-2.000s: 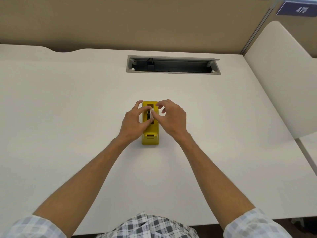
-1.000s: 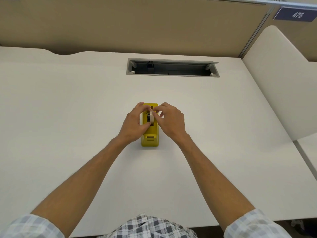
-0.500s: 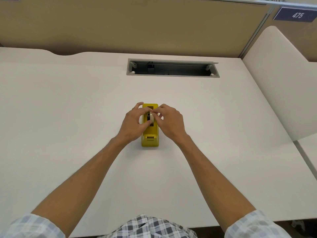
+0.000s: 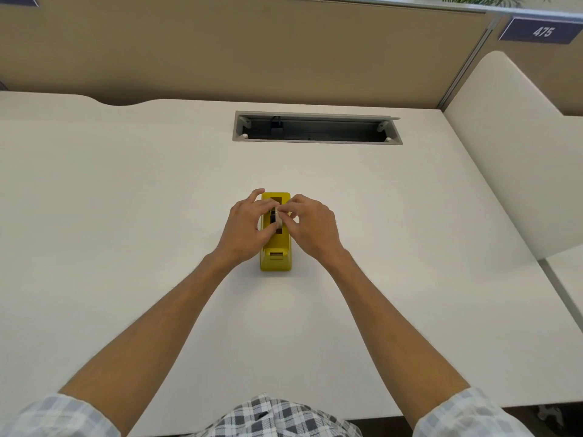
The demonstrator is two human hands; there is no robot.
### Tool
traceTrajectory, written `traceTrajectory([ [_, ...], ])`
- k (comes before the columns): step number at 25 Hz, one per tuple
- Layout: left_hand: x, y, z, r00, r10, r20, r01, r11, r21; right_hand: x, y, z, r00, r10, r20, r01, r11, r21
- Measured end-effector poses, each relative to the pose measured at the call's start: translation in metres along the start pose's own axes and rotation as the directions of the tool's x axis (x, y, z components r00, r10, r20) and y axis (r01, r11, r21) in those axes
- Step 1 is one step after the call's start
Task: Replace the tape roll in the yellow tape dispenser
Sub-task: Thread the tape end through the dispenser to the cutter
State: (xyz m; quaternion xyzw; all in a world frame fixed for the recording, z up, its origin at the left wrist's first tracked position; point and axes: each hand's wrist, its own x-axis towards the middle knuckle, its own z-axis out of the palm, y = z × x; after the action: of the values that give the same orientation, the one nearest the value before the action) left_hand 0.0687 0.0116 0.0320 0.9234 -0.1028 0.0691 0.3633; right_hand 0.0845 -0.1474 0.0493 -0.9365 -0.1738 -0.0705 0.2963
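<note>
Glossy yellow plastic tape dispenser [image 4: 275, 261] on smooth matt white desk [image 4: 126, 216].

A short-sleeved shirt in a check pattern of white, grey and dark grey is worn. The left sleeve [image 4: 60, 416] and the right sleeve [image 4: 467, 414] are ended above the elbows. The forearms and both hands are left bare; no watch or ring is seen.

The tape roll [image 4: 279, 219] has sunk lower into the yellow dispenser [image 4: 275, 257] (both hands pinching).
</note>
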Motion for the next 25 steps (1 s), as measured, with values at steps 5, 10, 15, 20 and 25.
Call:
traceTrajectory([
  [5,-0.0024,0.0017,0.0011,0.999,0.031,-0.044,-0.035,0.997,-0.072,0.0021,0.0001,-0.0002,0.999,0.046,-0.009,-0.046,0.998,-0.038],
  [10,-0.0036,0.0016,0.0033,0.996,0.023,-0.088,-0.033,0.992,-0.124,0.004,-0.002,-0.0001,0.997,0.074,-0.02,-0.075,0.996,-0.053],
  [15,0.0005,-0.0015,0.0075,0.998,-0.068,-0.017,0.067,0.997,-0.047,0.0037,-0.0027,0.0002,0.997,0.074,-0.024,-0.075,0.996,-0.057],
  [20,-0.0064,0.0002,0.0059,0.998,-0.043,-0.051,0.033,0.983,-0.181,0.0041,-0.0038,-0.0014,0.997,0.064,-0.034,-0.067,0.995,-0.08],
  [25,0.0007,0.0008,0.0024,0.996,-0.074,-0.046,0.07,0.994,-0.078,0.0037,-0.0036,-0.0009,0.996,0.082,-0.028,-0.084,0.992,-0.092],
])
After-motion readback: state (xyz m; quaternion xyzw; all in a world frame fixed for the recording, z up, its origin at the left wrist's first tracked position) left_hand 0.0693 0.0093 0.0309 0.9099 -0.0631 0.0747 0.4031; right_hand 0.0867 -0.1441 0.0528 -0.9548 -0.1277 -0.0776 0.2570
